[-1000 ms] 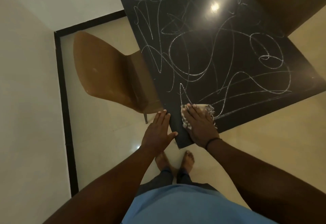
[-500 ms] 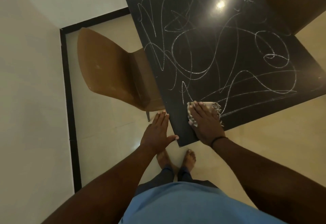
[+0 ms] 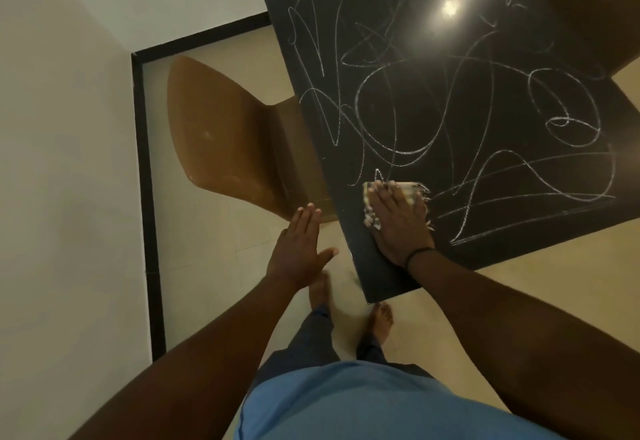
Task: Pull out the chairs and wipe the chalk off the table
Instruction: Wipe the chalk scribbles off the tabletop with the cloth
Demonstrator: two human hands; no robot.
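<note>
Your right hand point(image 3: 398, 228) presses flat, fingers straight, on a pale fringed cloth point(image 3: 414, 190) near the corner of the glossy black chalk-scribbled surface point(image 3: 450, 110). Your left hand point(image 3: 298, 249) hovers open just beside the edge, seemingly not touching. A brown moulded chair point(image 3: 221, 134) sits partly tucked under, left.

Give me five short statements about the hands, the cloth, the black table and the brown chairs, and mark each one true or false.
1. The right hand presses a pale fringed cloth flat on the black square table. True.
2. The left hand grips the brown moulded chair. False: it hovers open beside the table's edge, holding nothing.
3. White chalk scribbles cover most of the tabletop. True.
4. The cloth lies at the table's far edge. False: it is near the corner closest to the person.
5. A second brown chair shows at upper right. True.
</note>
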